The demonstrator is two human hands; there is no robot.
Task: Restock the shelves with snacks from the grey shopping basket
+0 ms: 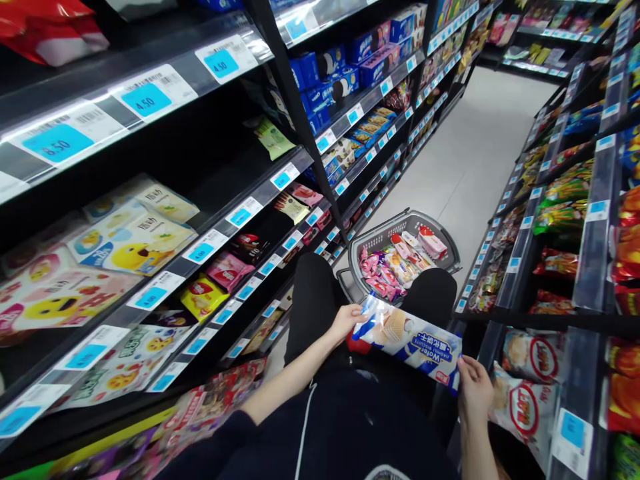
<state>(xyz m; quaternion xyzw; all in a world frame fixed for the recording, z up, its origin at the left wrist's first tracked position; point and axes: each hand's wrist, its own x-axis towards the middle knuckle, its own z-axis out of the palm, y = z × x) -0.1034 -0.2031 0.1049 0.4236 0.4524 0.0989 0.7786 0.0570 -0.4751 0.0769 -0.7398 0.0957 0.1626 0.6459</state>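
A blue and white packet of wafer biscuits [410,343] is stretched flat between my two hands, above my lap. My left hand [346,325] pinches its left end. At the opposite end, the fingers of my right hand [474,387] are closed on the packet's edge. Just beyond my knees a grey shopping basket [405,223] stands on the floor. Pink packets [380,273] and red and white packets [431,241] lie inside it. Something red shows under the wafer packet's left end, mostly hidden.
Shelves [240,217] with price tags and snack packets rise close on the left. Blue biscuit boxes [330,87] sit farther along. On the right, another shelf row holds white snack bags [525,400]. Between them the pale floor [463,153] runs to a far shelf.
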